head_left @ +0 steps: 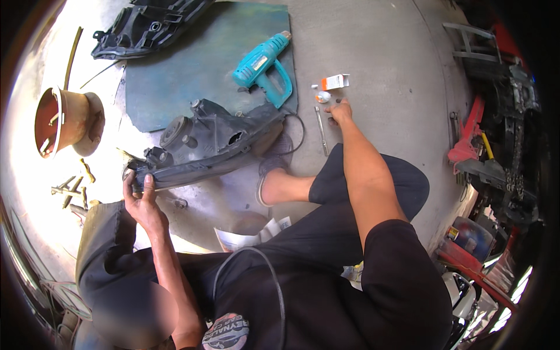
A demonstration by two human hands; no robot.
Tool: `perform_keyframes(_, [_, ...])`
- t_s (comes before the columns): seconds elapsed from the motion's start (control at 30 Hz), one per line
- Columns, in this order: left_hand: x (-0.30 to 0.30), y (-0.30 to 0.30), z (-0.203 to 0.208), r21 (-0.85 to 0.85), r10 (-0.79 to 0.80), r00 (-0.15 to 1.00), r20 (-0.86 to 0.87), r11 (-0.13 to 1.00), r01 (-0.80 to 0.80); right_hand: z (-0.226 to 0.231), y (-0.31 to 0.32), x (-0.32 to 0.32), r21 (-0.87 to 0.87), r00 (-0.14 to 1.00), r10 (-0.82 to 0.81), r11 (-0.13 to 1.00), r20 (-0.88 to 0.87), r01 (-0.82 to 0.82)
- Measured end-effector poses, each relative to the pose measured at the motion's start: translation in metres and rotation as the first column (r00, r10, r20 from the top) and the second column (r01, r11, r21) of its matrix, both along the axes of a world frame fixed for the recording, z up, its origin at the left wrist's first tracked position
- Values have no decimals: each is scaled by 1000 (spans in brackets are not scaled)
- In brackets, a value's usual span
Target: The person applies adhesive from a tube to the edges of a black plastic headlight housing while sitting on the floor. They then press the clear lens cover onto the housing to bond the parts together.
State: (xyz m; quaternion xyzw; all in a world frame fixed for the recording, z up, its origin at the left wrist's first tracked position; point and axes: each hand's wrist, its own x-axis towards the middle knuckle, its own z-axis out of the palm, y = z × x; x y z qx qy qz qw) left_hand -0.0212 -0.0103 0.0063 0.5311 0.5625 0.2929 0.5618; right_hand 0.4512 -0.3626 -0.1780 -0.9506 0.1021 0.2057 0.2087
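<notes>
A black car headlight housing lies tilted across my left leg and foot, its round cap and sockets facing up. My left hand grips its near left end, thumb on top. Farther right, my right hand is stretched out low over the floor with its fingers apart. Just beyond those fingers is a small white bottle with orange on it. A small white cap and an open white-and-orange carton lie beside the bottle. Near my right hand rests a slim metal wrench.
A teal heat gun lies on a dark green board. Another headlight housing sits at the far left. A rusty wheel-like drum and scattered tools are at left. A red jack and metal parts line the right side.
</notes>
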Motion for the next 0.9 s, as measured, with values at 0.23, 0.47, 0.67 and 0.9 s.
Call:
perform_keyframes(0.23, [-1,-1,9,-14,51,999,-3,999,-51,-19,30,-28,165,991,48,984,124,-68])
perform_keyframes(0.47, [-6,7,-21,84,14,999,48,996,-18,-28,-9,-10,295,958,107,937,265,-186])
perform_keyframes(0.67, [-7,5,-3,216,-30,984,-176,974,68,124,103,-58,327,911,156,899,382,-291])
perform_keyframes(0.9, [-7,6,-3,169,-30,987,-157,984,56,233,208,-146,577,718,439,428,541,-696])
